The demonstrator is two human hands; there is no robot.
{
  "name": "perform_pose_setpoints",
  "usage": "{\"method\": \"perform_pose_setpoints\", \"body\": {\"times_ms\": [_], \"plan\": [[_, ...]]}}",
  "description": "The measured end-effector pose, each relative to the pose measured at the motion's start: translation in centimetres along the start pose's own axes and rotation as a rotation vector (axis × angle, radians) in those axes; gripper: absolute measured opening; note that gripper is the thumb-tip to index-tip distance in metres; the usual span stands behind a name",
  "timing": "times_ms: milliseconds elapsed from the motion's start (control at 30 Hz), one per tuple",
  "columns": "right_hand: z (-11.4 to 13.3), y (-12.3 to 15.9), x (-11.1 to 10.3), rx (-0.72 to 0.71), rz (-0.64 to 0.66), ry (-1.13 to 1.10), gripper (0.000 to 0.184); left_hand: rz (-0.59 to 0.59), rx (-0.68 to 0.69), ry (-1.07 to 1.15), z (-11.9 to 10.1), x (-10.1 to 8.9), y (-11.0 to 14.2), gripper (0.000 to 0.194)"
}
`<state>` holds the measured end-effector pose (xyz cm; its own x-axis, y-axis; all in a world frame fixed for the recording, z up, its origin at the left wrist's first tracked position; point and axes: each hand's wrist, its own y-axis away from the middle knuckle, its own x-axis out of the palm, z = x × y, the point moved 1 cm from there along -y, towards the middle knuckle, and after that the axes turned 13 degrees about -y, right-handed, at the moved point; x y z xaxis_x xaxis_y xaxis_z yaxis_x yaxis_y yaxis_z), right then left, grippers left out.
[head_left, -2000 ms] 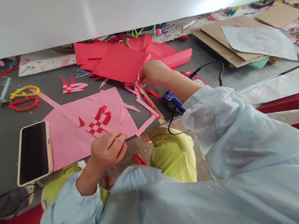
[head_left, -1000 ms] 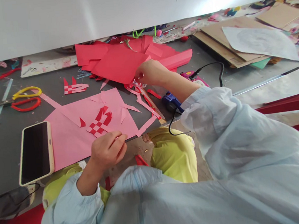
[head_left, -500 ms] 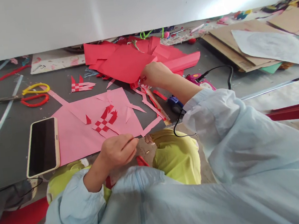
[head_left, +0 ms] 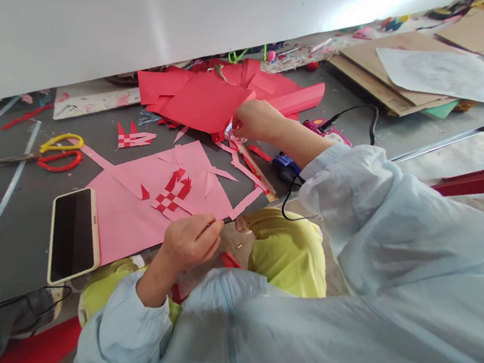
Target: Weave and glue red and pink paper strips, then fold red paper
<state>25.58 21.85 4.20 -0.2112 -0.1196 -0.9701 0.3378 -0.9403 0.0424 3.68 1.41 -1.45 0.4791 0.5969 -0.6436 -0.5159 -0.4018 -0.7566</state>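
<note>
My left hand (head_left: 194, 240) is closed in a pinch just off the table's front edge, beside the pink paper sheet (head_left: 121, 216). Whatever its fingertips hold is too small to name. My right hand (head_left: 255, 120) reaches to the front of the red paper pile (head_left: 204, 102), fingers bent down at a shiny, crinkled piece of clear plastic (head_left: 229, 131). Those fingertips are mostly hidden. On the pink sheet lies a red and pink woven paper piece (head_left: 170, 197) with loose strips. A similar woven piece (head_left: 135, 136) rests behind the sheet.
Scissors (head_left: 59, 153) with yellow and red handles lie at the left, behind a phone (head_left: 71, 235). A blue tool (head_left: 286, 167) with a black cable is below my right forearm. Cardboard sheets (head_left: 369, 78) are stacked at the right. A white panel (head_left: 167, 23) spans the back.
My right hand has shifted slightly, and more of the shiny plastic shows beside its fingers. The left hand keeps its pinch. The whole view has moved a little.
</note>
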Motion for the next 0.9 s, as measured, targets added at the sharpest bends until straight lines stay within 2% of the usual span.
{"method": "perform_pose_setpoints", "body": {"times_ms": [200,400,500,600,667,800,900], "plan": [[-0.5,1.2,-1.5,0.025,-0.03,-0.165,0.022,-0.014,-0.012,-0.008,0.1,-0.1,-0.3,0.016],[-0.7,3.3,-1.8,0.026,-0.009,-0.822,0.013,-0.017,-0.026,-0.044,0.4,-0.2,-0.2,0.016],[0.7,4.3,-1.5,-0.01,0.046,-0.952,0.011,-0.029,-0.031,-0.051,0.6,-0.4,-0.2,0.014],[3.4,5.1,-0.8,-0.075,0.116,-0.862,0.009,-0.036,-0.032,-0.05,0.5,-0.8,-0.1,0.014],[5.7,5.7,0.1,-0.185,0.172,-0.711,0.008,-0.031,-0.021,-0.048,0.4,-1.1,0.1,0.015],[10.4,6.8,2.6,-0.376,0.151,-0.438,0.01,-0.028,0.016,-0.053,0.1,-1.6,0.8,0.014],[13.1,7.3,4.2,-0.448,0.163,-0.405,0.014,-0.019,0.025,-0.053,0.0,-2.0,1.3,0.012]]}}
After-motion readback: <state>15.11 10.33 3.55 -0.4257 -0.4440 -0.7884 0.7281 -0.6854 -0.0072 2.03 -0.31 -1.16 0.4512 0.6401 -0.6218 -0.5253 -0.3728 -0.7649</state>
